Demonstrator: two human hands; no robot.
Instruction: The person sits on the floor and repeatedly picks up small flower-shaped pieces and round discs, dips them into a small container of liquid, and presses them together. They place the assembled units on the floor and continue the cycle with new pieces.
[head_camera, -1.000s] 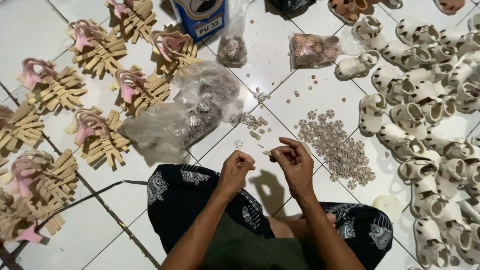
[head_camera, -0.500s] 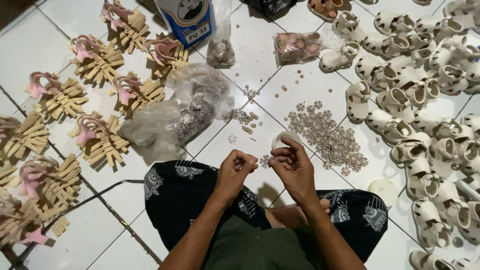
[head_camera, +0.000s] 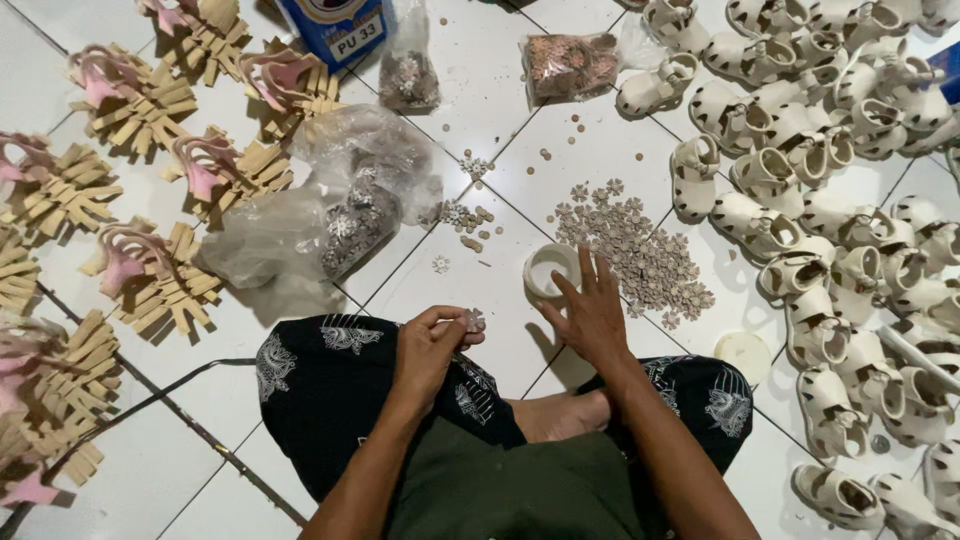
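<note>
Fingers (head_camera: 440, 322) of your left hand (head_camera: 425, 350) pinch a small flower-shaped ornament (head_camera: 473, 320) above your lap. Your right hand (head_camera: 592, 310), fingers spread, reaches to a small white cup (head_camera: 550, 269) on the tiled floor (head_camera: 480, 90), beside a pile of similar ornaments (head_camera: 640, 258). Cream sandals (head_camera: 840, 170) lie further right.

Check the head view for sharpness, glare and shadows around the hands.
Head view: sharp at centre, no motion blur on the left hand or right hand; soft glare on the clear plastic bag; hands cast short shadows on the white tiles; corners darken.
</note>
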